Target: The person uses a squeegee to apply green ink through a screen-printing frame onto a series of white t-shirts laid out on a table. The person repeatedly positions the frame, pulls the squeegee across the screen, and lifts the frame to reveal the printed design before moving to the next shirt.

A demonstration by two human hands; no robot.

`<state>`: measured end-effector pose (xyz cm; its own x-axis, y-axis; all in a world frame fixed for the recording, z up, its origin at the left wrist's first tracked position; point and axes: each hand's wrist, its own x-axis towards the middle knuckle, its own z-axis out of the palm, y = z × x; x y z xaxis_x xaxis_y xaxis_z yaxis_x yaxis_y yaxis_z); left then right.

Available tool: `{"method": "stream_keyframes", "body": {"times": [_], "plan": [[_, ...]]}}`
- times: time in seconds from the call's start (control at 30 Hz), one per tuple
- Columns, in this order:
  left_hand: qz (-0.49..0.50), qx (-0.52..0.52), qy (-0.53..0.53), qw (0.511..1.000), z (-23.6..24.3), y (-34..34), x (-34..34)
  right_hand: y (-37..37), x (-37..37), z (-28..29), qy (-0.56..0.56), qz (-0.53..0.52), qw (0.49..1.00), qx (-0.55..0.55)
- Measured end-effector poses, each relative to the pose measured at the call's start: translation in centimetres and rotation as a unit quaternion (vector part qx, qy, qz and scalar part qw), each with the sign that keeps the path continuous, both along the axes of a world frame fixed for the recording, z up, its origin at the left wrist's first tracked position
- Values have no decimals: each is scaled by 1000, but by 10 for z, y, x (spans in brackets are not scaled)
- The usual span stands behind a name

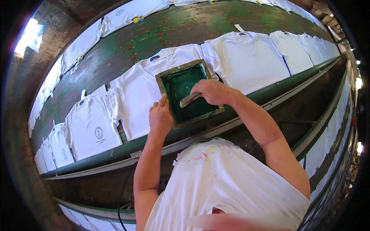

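A wooden-framed printing screen with dark green mesh lies over the lower part of a white T-shirt on the long table. The fingers of my left hand grip the screen's left edge. Closed round a squeegee, my right hand is over the mesh, right of its middle. The squeegee slants down to the left, its worn end above or against the mesh; I cannot tell whether it touches. Whatever lies on the shirt under the screen is hidden.
To the left, T-shirts such as this one bear a small round dark print. Plain white T-shirts lie in a row to the right. Another row runs along the far edge of the paint-stained green table. A metal rail borders the near side.
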<state>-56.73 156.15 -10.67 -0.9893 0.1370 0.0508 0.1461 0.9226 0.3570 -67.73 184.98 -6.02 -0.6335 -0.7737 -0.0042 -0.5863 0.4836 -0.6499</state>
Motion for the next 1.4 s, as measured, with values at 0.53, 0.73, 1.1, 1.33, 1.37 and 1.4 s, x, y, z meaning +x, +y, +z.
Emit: {"method": "stream_keyframes", "body": {"times": [0.53,0.73,1.1,1.33,1.37,1.4], "plan": [[94,-10,-28,995,14,28,1,5,3,-35,232,34,970,-64],[91,-24,-34,995,14,28,-1,20,44,-23,197,76,977,-43],[97,-25,-26,995,5,27,1,-13,-72,-30,142,8,986,-85],[89,-34,1,995,-4,25,4,-14,-50,-28,157,8,988,-6],[88,-36,6,995,-5,24,4,-13,-43,-27,156,12,988,9],[85,-29,11,996,-6,23,3,-11,-34,-25,156,14,988,7]]}}
